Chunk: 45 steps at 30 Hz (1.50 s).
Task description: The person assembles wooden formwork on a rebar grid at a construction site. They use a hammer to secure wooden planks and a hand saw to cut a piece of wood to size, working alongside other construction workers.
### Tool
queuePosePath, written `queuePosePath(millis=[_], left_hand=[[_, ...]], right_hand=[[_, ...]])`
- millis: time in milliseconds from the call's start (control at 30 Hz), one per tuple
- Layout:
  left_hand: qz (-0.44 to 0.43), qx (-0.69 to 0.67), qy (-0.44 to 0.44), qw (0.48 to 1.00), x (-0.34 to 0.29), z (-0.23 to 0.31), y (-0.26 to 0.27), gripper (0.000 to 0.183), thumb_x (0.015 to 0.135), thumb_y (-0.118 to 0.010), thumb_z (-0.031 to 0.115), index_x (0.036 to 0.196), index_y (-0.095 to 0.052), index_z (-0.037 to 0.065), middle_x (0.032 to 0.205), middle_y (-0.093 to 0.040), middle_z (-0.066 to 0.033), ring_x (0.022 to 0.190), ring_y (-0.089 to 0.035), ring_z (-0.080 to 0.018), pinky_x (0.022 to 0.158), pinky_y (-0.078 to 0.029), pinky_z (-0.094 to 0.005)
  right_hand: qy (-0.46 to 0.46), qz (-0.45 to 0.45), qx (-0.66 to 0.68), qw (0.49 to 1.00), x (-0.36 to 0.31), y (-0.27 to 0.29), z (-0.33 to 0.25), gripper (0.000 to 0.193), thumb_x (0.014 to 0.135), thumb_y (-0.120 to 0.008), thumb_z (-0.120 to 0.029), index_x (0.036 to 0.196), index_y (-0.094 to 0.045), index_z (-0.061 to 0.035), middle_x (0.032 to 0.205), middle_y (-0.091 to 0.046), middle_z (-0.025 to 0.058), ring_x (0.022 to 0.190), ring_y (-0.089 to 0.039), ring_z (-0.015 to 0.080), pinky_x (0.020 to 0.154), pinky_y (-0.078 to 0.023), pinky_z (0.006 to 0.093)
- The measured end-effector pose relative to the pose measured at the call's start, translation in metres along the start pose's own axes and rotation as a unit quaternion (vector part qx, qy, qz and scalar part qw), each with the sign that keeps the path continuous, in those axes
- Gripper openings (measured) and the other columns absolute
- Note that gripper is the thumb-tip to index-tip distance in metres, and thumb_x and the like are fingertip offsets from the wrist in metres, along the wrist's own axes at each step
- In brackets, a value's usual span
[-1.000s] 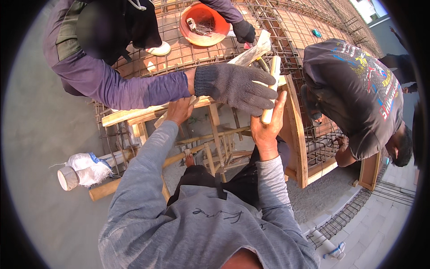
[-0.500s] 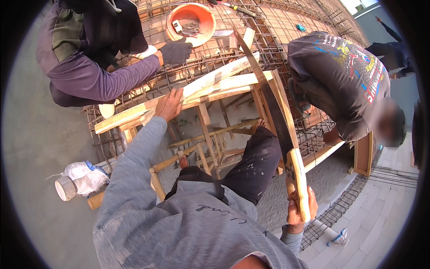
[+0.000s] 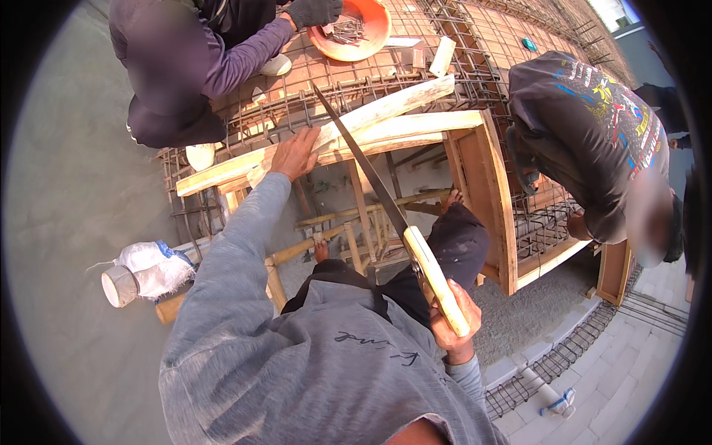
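My right hand (image 3: 457, 319) is closed around the pale wooden handle of a handsaw (image 3: 374, 180). The saw's dark blade slants up and to the left, its tip beyond the far edge of a loose wooden board (image 3: 404, 99). My left hand (image 3: 295, 153) grips this board near its left part, with the blade crossing to the right of my fingers. Beneath, the board rests at an angle on the top rail of a timber frame (image 3: 456, 121). Whether the saw teeth touch the wood I cannot tell.
At the far left crouches a co-worker with a grey-gloved hand (image 3: 315, 11) at an orange bucket (image 3: 356, 52) of nails. Another co-worker (image 3: 586, 126) bends at the right. Rebar mesh (image 3: 289, 104) lies beyond the frame; bamboo poles (image 3: 330, 217) cross below. A white bundle (image 3: 156, 267) lies left.
My right hand has brought the saw leftward, so its blade now lies across the loose board. My left hand stays on the board. The left co-worker's gloved hand has moved to the bucket.
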<state>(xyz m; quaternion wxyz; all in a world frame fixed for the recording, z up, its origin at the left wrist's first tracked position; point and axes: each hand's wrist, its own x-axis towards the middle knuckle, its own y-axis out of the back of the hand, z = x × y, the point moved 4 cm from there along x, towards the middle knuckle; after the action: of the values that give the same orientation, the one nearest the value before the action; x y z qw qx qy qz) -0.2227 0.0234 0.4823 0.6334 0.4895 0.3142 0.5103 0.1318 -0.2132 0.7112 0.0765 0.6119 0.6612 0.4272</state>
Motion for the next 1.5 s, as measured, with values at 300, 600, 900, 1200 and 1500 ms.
queuePosePath(millis=[300,600,900,1200,1500], left_hand=[[0.009,-0.017,-0.012,1.000,0.002,0.001,0.003,0.059,0.085,-0.071,0.017,0.138,-0.046,0.009,0.122,-0.059,-0.0179,0.108,-0.064,-0.0402,0.087,-0.055,-0.0498],[-0.002,-0.011,0.010,1.000,0.003,0.000,0.002,0.057,0.084,-0.071,0.017,0.136,-0.049,0.008,0.119,-0.060,-0.0182,0.107,-0.064,-0.0398,0.085,-0.055,-0.0501],[0.007,-0.019,0.009,1.000,0.001,0.001,0.004,0.059,0.084,-0.072,0.018,0.137,-0.049,0.009,0.119,-0.061,-0.0180,0.105,-0.065,-0.0411,0.085,-0.054,-0.0515],[-0.013,-0.006,0.017,1.000,0.003,0.000,0.000,0.061,0.083,-0.073,0.020,0.136,-0.048,0.007,0.124,-0.061,-0.0186,0.105,-0.066,-0.0419,0.085,-0.054,-0.0512],[-0.058,0.014,0.126,0.990,0.009,-0.003,0.003,0.056,0.083,-0.073,0.031,0.128,-0.056,0.003,0.117,-0.069,-0.0212,0.104,-0.068,-0.0419,0.087,-0.054,-0.0514]], right_hand=[[-0.086,-0.009,0.162,0.983,0.021,-0.086,0.038,0.063,0.068,-0.064,0.011,0.130,-0.061,0.0111,0.096,-0.070,0.0198,0.080,-0.071,0.0274,0.074,-0.057,0.0327],[-0.073,-0.011,0.159,0.984,0.025,-0.088,0.034,0.063,0.072,-0.060,0.017,0.134,-0.060,0.0088,0.094,-0.069,0.0135,0.078,-0.068,0.0185,0.072,-0.056,0.0281],[-0.091,-0.032,0.151,0.984,0.018,-0.083,0.038,0.062,0.069,-0.064,0.015,0.131,-0.061,0.0095,0.097,-0.071,0.0172,0.083,-0.071,0.0235,0.076,-0.057,0.0309],[-0.027,-0.003,0.087,0.996,-0.011,-0.034,0.016,0.061,0.066,-0.064,0.015,0.127,-0.060,0.0117,0.093,-0.070,0.0202,0.073,-0.071,0.0275,0.069,-0.058,0.0345],[-0.020,-0.034,0.077,0.996,-0.011,-0.030,0.016,0.061,0.066,-0.065,0.014,0.128,-0.061,0.0122,0.095,-0.071,0.0229,0.079,-0.074,0.0312,0.072,-0.059,0.0362]])
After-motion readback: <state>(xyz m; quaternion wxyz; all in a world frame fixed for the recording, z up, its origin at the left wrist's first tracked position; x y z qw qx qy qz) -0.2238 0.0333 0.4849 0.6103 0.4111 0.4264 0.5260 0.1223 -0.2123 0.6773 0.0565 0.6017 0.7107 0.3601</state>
